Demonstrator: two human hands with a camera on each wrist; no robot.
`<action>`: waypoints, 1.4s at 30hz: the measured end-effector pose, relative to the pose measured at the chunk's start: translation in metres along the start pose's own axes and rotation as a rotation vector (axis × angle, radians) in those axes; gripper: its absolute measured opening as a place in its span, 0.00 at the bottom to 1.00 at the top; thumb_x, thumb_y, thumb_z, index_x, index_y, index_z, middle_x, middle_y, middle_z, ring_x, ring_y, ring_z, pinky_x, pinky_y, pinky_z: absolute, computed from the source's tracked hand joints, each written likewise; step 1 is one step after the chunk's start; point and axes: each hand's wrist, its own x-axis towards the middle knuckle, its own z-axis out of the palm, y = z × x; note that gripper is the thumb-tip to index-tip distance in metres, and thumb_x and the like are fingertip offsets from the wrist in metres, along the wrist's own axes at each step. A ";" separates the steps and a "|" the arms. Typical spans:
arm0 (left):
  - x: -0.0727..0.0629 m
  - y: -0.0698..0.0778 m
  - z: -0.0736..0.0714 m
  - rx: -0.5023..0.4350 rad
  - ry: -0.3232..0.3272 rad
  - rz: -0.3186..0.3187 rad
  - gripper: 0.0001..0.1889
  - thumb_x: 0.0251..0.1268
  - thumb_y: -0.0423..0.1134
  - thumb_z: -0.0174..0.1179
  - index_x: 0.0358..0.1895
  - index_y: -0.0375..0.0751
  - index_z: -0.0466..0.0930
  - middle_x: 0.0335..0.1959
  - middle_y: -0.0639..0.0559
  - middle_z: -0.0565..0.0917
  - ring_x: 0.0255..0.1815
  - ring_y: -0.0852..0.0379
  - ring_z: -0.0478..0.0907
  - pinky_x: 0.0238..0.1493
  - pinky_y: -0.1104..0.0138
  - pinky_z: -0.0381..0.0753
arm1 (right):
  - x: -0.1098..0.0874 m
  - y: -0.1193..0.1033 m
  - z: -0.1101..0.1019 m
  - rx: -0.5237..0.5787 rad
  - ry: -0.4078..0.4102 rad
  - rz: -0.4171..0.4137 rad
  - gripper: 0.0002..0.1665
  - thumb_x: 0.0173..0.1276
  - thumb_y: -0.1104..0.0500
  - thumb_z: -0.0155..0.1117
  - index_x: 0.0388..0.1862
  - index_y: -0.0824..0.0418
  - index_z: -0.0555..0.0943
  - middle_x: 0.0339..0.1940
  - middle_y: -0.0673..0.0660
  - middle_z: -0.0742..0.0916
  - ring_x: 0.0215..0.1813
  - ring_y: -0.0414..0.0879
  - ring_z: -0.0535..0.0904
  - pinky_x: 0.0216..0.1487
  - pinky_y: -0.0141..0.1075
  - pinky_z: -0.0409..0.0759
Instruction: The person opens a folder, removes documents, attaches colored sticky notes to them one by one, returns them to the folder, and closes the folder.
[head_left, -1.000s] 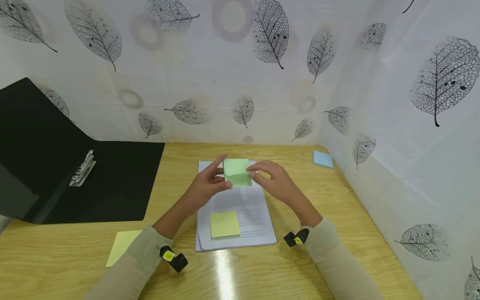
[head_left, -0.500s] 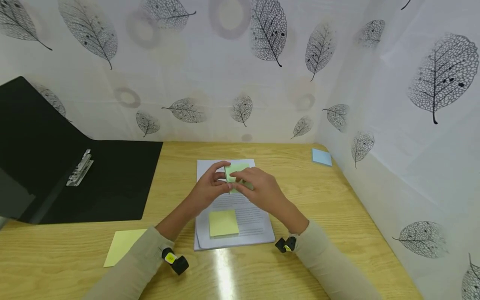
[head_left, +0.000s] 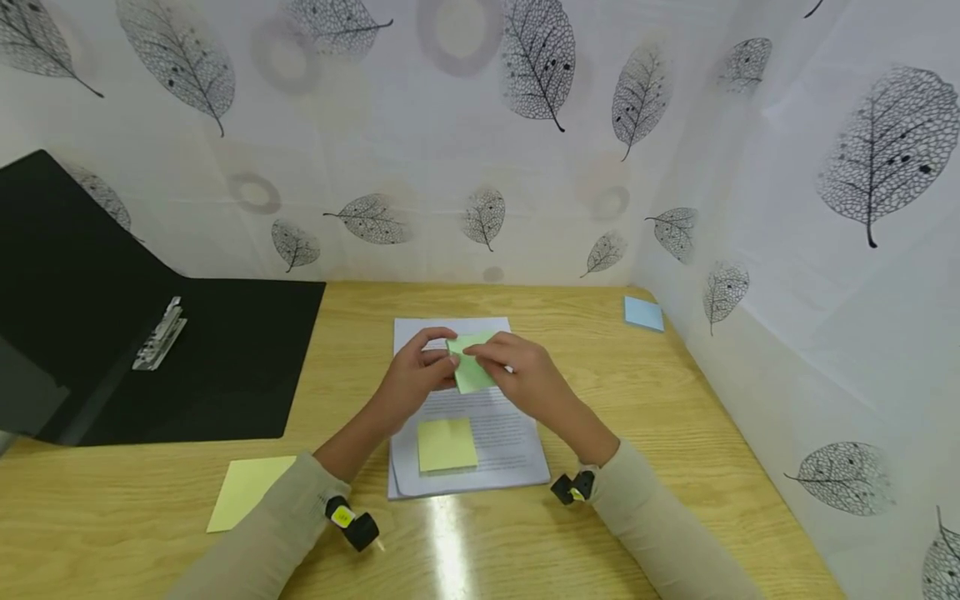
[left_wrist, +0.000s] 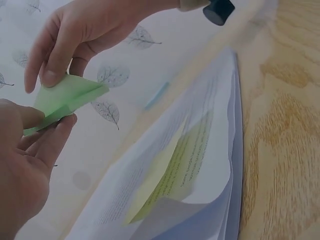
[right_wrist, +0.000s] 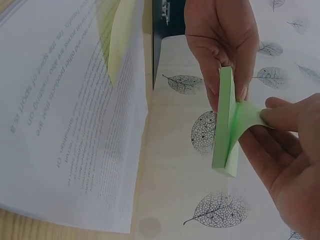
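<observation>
A pad of green sticky notes (head_left: 471,380) is held above a stack of printed paper (head_left: 517,442) by my left hand (head_left: 408,371), its thumb on the near face. My right hand (head_left: 532,377) reaches over from the right and pinches the pad's top sheet. Seen from the right wrist, that green sheet (right_wrist: 247,116) curls away from the thick pad, one edge still against it. A yellow sticky note pad (head_left: 447,444) lies on the lower part of the printed page, below both hands.
At left an open black clip folder (head_left: 247,358) stands with its cover raised and a metal clip (head_left: 160,335) inside. Beside my left sleeve lies a yellow paper square (head_left: 243,493). A blue sticky pad (head_left: 643,314) sits at the back right, near the leaf-patterned curtain (head_left: 420,150).
My right hand has moved left from the green pad's right edge across its face, and the top sheet now bends up in its pinch. The pad has come slightly nearer and tilted.
</observation>
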 end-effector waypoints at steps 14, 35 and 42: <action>-0.001 0.005 -0.002 -0.014 0.079 -0.039 0.24 0.75 0.37 0.59 0.71 0.43 0.69 0.56 0.39 0.85 0.50 0.51 0.87 0.50 0.60 0.86 | 0.001 -0.003 0.000 0.052 -0.071 0.038 0.13 0.69 0.72 0.64 0.49 0.66 0.89 0.36 0.57 0.85 0.29 0.41 0.75 0.31 0.29 0.77; 0.004 0.002 -0.007 -0.056 0.181 -0.085 0.23 0.73 0.36 0.60 0.69 0.46 0.72 0.52 0.39 0.87 0.47 0.55 0.87 0.46 0.63 0.87 | 0.001 0.001 0.002 0.109 0.060 0.153 0.13 0.68 0.70 0.67 0.50 0.66 0.88 0.32 0.55 0.83 0.28 0.39 0.72 0.29 0.29 0.73; 0.004 0.004 -0.010 -0.056 0.215 -0.108 0.24 0.72 0.36 0.60 0.69 0.46 0.73 0.53 0.39 0.86 0.46 0.55 0.87 0.46 0.63 0.87 | 0.001 0.002 0.001 0.123 0.106 0.142 0.12 0.67 0.71 0.67 0.48 0.67 0.88 0.33 0.56 0.84 0.28 0.40 0.71 0.29 0.29 0.73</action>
